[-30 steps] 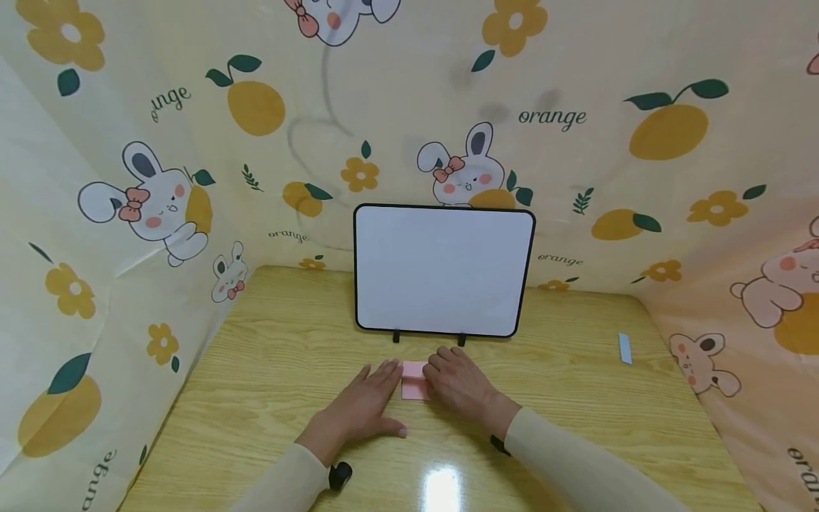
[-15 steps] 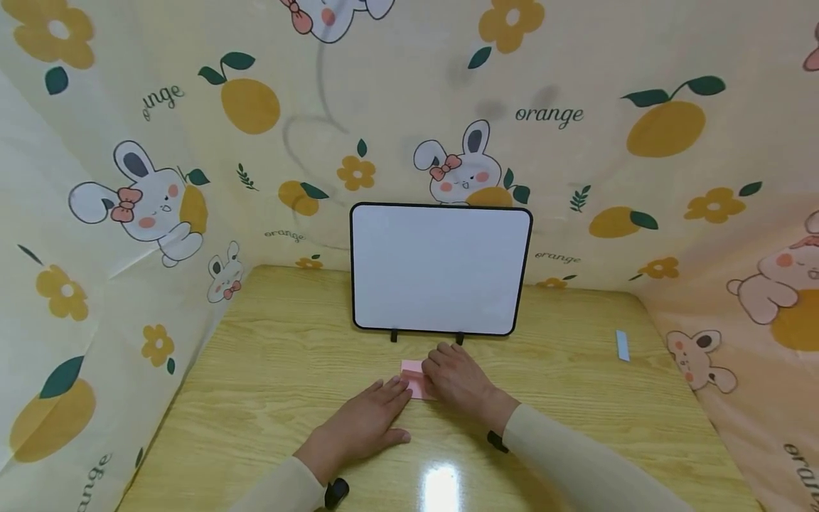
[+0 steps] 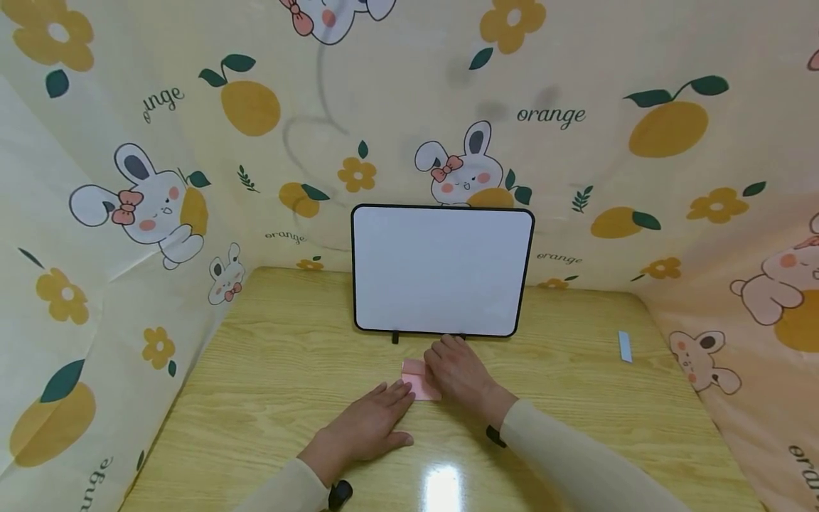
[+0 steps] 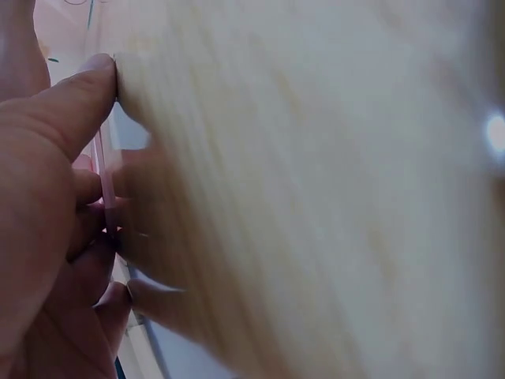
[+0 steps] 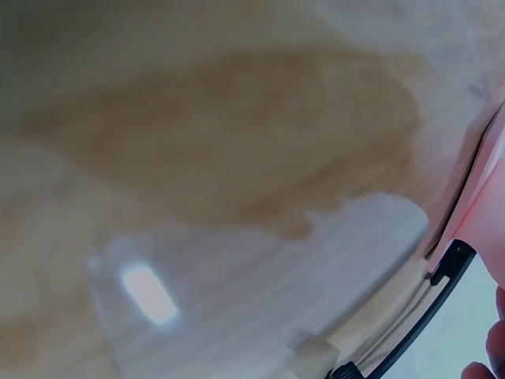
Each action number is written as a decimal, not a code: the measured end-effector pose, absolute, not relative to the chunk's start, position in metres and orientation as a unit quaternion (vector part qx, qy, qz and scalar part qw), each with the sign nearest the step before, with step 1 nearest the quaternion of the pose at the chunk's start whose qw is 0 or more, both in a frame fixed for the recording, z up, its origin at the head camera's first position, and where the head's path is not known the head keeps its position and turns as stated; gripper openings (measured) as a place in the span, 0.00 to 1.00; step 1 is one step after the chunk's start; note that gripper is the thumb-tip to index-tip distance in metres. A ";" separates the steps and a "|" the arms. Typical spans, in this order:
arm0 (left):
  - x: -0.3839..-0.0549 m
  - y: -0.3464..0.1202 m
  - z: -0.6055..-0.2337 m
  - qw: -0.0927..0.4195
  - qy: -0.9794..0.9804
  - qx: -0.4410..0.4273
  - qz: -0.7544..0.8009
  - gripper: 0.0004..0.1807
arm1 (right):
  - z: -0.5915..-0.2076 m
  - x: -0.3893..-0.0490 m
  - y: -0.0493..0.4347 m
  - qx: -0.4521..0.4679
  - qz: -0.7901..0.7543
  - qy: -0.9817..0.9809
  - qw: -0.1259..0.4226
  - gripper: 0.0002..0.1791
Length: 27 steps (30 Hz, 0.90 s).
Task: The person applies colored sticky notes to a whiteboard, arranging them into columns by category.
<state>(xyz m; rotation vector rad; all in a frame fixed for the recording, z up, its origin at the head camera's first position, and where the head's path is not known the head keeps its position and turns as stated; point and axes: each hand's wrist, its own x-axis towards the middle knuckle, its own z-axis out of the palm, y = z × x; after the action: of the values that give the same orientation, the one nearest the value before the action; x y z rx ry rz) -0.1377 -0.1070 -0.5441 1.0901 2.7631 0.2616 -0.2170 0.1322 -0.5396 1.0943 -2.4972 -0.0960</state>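
Note:
A small sheet of pink paper (image 3: 425,390) lies on the table, with a narrow strip along its far edge folded over. My left hand (image 3: 366,428) rests flat with straight fingers, its fingertips on the sheet's near left corner and the thumb spread to the side. With curled fingers, my right hand (image 3: 462,375) holds the far right end of the folded strip and hides that corner. The right wrist view catches the pink paper (image 5: 491,207) raised at the right border. From the left wrist, the paper shows as a thin edge (image 4: 109,193) beside the fingers.
Behind the hands a black-framed whiteboard (image 3: 441,270) stands on small black feet. A light blue strip (image 3: 625,347) lies on the wooden table (image 3: 269,370) at the right. Printed cloth walls (image 3: 384,92) enclose the back and sides.
My left hand has shifted right and nearer, its fingertips now over the paper's near left corner. My right hand has moved slightly away from me along the folded strip.

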 end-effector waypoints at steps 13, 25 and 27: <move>-0.138 -0.107 -0.543 0.098 0.923 0.360 0.094 0.41 | -0.535 -0.233 0.127 0.371 -0.067 -0.905 0.194 0.09; -0.139 -0.108 -0.542 0.095 0.921 0.368 0.087 0.41 | -0.531 -0.239 0.124 0.363 -0.064 -0.907 0.204 0.11; -0.139 -0.108 -0.542 0.094 0.920 0.370 0.087 0.41 | -0.531 -0.240 0.124 0.362 -0.070 -0.908 0.200 0.11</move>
<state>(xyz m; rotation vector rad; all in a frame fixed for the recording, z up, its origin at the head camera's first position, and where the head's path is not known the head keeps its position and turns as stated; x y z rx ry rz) -0.1389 -0.1084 -0.5418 1.0971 2.7292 0.2580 -0.2402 0.1237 -0.5308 1.0110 -2.5388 -0.1953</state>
